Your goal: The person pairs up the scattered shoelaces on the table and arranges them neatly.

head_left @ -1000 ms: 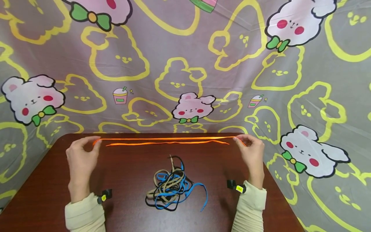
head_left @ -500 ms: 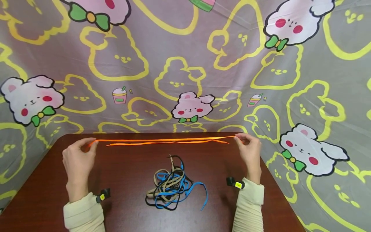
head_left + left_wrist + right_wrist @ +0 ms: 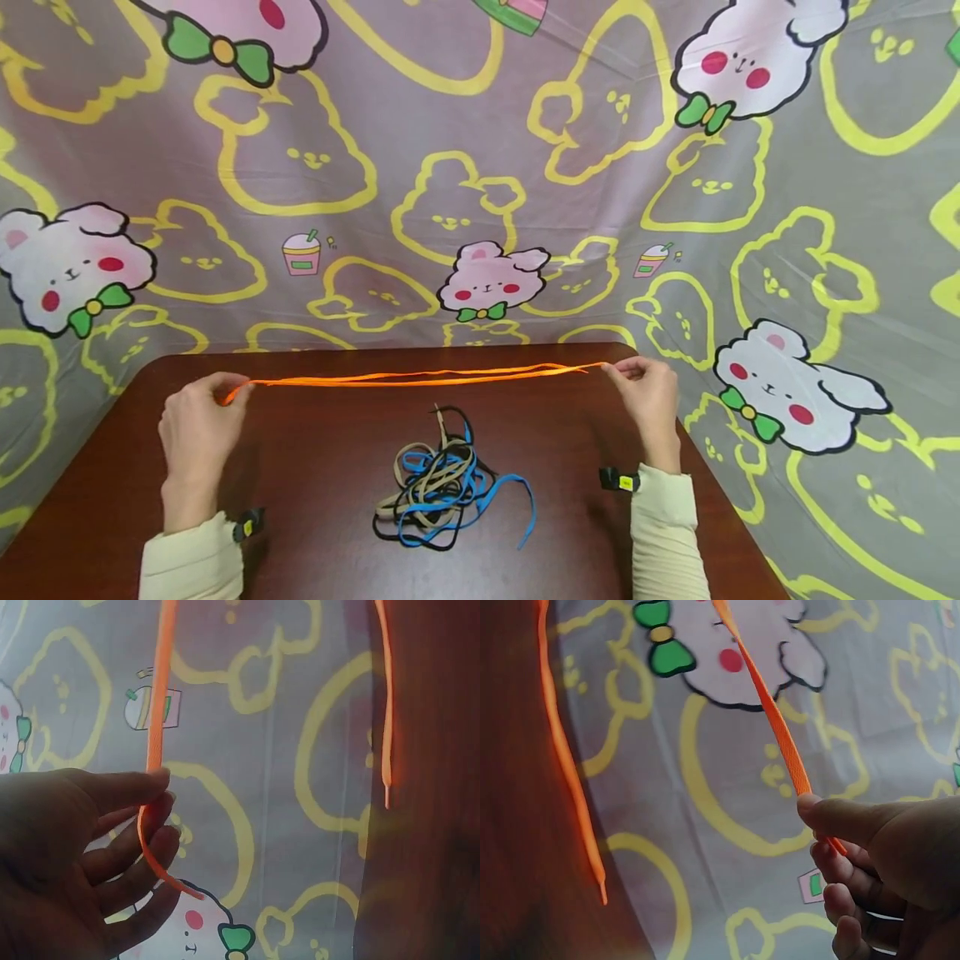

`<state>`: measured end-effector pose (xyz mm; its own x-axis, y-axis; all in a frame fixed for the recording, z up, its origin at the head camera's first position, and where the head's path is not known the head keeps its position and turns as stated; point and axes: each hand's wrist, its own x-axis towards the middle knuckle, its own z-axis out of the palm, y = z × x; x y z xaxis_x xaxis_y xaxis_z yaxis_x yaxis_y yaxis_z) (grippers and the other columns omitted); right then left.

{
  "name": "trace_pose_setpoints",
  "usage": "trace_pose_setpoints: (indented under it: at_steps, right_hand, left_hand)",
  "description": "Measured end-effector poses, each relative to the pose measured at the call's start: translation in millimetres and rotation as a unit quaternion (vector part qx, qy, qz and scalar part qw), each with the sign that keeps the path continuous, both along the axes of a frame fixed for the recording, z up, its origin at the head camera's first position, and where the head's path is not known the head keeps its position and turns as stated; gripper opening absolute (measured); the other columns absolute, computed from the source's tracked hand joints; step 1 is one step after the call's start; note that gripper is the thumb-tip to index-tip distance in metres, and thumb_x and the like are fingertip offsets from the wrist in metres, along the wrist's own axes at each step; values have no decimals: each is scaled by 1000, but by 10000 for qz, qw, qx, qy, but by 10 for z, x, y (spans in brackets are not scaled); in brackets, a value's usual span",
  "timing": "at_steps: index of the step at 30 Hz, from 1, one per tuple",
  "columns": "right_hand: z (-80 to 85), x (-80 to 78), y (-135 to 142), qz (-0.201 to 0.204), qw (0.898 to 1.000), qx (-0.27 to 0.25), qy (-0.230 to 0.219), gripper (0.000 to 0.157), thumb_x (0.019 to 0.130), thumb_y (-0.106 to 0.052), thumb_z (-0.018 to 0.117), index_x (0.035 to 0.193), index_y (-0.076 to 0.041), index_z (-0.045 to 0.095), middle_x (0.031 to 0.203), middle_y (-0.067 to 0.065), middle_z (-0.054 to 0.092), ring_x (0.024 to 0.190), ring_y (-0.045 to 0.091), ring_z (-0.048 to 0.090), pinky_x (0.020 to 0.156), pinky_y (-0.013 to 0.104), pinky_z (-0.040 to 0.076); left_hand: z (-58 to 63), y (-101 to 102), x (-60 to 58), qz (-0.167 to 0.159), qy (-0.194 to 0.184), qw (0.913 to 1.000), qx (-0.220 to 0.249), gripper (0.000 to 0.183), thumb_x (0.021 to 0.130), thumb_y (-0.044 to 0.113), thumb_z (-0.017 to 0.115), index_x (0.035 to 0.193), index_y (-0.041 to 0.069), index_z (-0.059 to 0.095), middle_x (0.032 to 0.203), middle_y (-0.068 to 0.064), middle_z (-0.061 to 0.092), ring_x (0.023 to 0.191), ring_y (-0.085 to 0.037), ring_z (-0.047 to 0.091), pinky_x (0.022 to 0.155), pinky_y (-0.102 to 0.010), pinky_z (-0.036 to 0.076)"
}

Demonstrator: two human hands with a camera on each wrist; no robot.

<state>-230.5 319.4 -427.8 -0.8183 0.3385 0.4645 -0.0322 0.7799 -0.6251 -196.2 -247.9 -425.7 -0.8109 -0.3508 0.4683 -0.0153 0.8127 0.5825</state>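
Grey cartoon-print cloth (image 3: 360,225) fills the upper frame, above a dark brown counter (image 3: 315,467). Lower centre: a tangle of blue, black and tan laces (image 3: 447,479). At middle left and middle right, the left hand (image 3: 197,437) and right hand (image 3: 651,400) pinch an orange lace (image 3: 156,724), stretched taut; a second orange lace (image 3: 388,712) lies on the counter.

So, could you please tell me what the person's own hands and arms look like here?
The left hand and right hand are bare, without gloves. The left sleeve and right sleeve are pale cream, loose and wrinkled. At the wrists sit a left wrist device and a right wrist device, both small and black with a yellow patch.
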Motion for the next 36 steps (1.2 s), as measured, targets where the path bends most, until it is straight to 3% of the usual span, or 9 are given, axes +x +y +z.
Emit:
trace_pose_setpoints:
  at_steps: [4,8,13,18,23,30,36]
  right_hand:
    - [-47,-33,15,-107,9985,348,-410,28,85,-35,84,79,-8,77,73,8,73,62,20,63,54,33,44]
    - [-101,-103,36,52,9957,677,-637,27,86,-34,82,81,-8,78,73,7,74,59,20,63,51,34,43]
    - [-147,-178,54,252,9903,977,-954,19,89,-27,80,85,-9,78,78,6,75,65,23,64,54,40,46]
    - [-198,-224,74,305,9849,1120,-1286,13,91,-22,77,87,-10,77,81,6,74,75,29,67,64,51,49]
    - [-324,-271,125,336,9806,1188,-1525,15,91,-24,76,84,-11,76,79,5,73,68,27,66,62,50,51]
    - [-508,-401,211,435,9758,1185,-1784,23,88,-30,79,75,-11,75,73,3,71,63,24,63,60,50,50]
    - [-620,-480,240,545,9681,1327,-2056,19,88,-26,79,74,-13,75,74,2,71,64,24,64,62,50,52]
  left_hand:
    - [-27,-80,6,-79,-179,9997,-146,20,90,15,78,98,-3,74,93,-26,73,60,-35,56,49,-36,33]
    - [-57,-161,-15,-364,-306,9981,-380,15,92,6,71,102,-4,74,99,-31,71,56,-32,50,47,-36,31]
    - [-126,-253,-59,-680,-574,9940,-638,21,90,-1,60,106,-4,73,104,-35,68,57,-29,46,47,-36,30]
    - [-225,-351,-99,-657,-687,9926,-753,13,89,5,70,98,-4,74,98,-33,70,60,-38,57,45,-40,35]
    - [-295,-419,-127,-495,-838,9929,-677,18,87,13,79,87,-3,74,82,-26,71,56,-33,56,44,-38,34]
    - [-350,-447,-215,-717,-911,9896,-850,10,89,3,69,90,-6,72,90,-31,69,62,-42,60,46,-47,41]
    - [-452,-457,-334,-775,-1106,9867,-900,8,88,-1,67,92,-7,71,92,-31,69,63,-40,59,47,-48,42]
